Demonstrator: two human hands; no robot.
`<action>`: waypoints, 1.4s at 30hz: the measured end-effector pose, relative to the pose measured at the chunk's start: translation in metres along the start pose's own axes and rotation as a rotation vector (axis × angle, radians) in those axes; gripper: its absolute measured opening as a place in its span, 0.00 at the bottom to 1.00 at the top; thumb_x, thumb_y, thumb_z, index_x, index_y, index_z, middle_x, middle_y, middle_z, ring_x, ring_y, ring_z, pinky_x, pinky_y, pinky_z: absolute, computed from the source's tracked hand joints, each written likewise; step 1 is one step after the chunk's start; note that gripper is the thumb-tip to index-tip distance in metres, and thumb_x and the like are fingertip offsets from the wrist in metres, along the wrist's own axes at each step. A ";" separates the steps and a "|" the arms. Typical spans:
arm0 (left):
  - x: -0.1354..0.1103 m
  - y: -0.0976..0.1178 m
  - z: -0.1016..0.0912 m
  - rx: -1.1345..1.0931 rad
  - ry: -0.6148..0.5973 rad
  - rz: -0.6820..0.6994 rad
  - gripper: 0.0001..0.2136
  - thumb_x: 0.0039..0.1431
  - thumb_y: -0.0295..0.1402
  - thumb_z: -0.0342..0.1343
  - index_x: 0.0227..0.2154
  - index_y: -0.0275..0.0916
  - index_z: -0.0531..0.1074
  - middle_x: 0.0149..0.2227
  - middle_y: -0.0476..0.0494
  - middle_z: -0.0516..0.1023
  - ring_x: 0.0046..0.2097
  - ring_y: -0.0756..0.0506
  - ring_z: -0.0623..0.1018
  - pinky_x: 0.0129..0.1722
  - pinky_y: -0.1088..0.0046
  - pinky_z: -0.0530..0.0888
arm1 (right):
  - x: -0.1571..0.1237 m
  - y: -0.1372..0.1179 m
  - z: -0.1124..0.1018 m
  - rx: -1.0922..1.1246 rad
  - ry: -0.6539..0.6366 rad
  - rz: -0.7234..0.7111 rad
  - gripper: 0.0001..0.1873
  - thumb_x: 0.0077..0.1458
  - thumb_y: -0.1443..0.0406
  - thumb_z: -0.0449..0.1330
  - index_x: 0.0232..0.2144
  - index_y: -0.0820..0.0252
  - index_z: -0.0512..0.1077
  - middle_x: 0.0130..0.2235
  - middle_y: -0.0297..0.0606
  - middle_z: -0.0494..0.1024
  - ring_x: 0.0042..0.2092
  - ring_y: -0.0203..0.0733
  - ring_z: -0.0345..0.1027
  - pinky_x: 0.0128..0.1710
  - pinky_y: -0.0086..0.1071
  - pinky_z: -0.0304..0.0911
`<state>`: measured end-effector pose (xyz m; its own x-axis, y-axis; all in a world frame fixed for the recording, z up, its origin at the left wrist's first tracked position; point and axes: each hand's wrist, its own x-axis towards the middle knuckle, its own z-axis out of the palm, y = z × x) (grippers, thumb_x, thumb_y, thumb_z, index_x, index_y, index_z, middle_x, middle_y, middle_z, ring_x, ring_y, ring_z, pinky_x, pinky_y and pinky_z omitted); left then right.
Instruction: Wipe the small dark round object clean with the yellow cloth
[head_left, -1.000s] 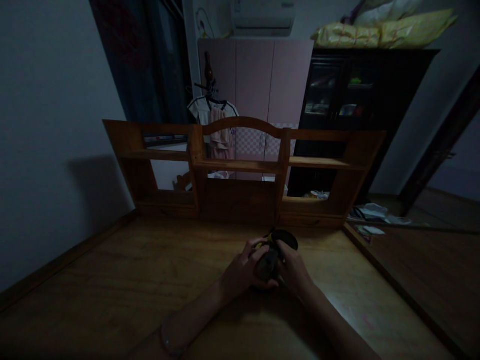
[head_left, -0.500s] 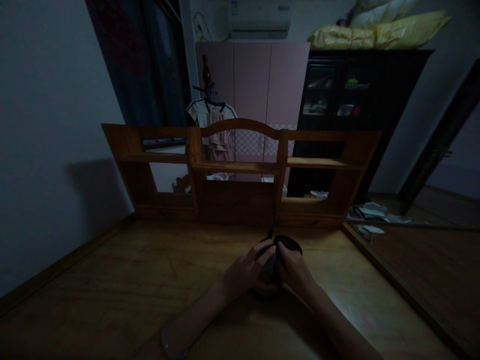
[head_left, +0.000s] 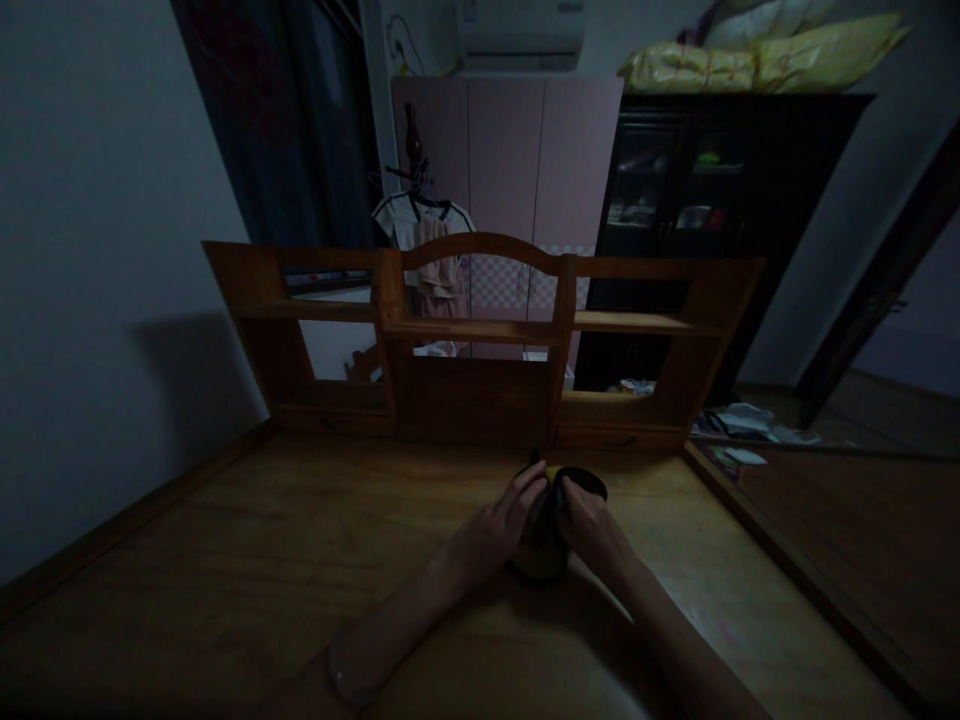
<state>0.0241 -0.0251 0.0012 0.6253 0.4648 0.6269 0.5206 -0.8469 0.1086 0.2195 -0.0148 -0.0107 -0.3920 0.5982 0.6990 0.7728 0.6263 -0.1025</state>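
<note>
Between my hands on the wooden bed board is a dark item (head_left: 540, 527) with black rounded edges and a bit of yellow at its far side; the dim light hides its exact kind. My left hand (head_left: 496, 530) grips it from the left, fingers bent over its upper part. On the other side, my right hand (head_left: 591, 522) pinches the item near its middle. A black curved part spreads beyond the right fingers, and another dark rim shows below both hands, close to the board.
A wooden headboard with shelves (head_left: 480, 332) stands across the far edge. A white wall (head_left: 112, 300) borders the left, a raised wooden side rail (head_left: 780, 570) the right. Beyond are a pink wardrobe (head_left: 502, 160), hanging clothes (head_left: 435, 240) and a dark cabinet (head_left: 765, 200).
My left fingers have shifted slightly up on the dark item, and more of its lower rim shows now. Both hands stay on it. The view has tilted very slightly.
</note>
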 end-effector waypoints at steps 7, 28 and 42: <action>-0.006 -0.007 0.003 -0.230 0.089 -0.088 0.45 0.46 0.32 0.67 0.62 0.41 0.43 0.61 0.32 0.56 0.63 0.37 0.58 0.58 0.55 0.67 | -0.001 -0.010 0.008 0.241 0.033 0.097 0.24 0.55 0.69 0.51 0.55 0.61 0.58 0.46 0.48 0.75 0.46 0.46 0.72 0.44 0.38 0.68; -0.009 -0.013 0.001 -0.141 0.132 0.005 0.27 0.61 0.28 0.51 0.60 0.41 0.47 0.60 0.35 0.58 0.61 0.42 0.62 0.54 0.63 0.71 | 0.005 -0.033 0.002 0.235 0.003 0.288 0.10 0.59 0.69 0.48 0.42 0.61 0.66 0.31 0.42 0.77 0.30 0.42 0.71 0.30 0.30 0.63; -0.005 -0.014 0.001 -0.159 0.007 -0.086 0.33 0.56 0.24 0.53 0.62 0.43 0.46 0.62 0.38 0.54 0.61 0.40 0.61 0.53 0.61 0.72 | 0.002 -0.016 0.006 0.128 -0.048 0.100 0.20 0.58 0.71 0.46 0.53 0.65 0.59 0.44 0.51 0.76 0.43 0.46 0.73 0.41 0.36 0.68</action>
<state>0.0143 -0.0155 -0.0040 0.5784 0.5357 0.6151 0.4733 -0.8346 0.2819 0.2032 -0.0204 -0.0122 -0.3419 0.6821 0.6464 0.7405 0.6191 -0.2617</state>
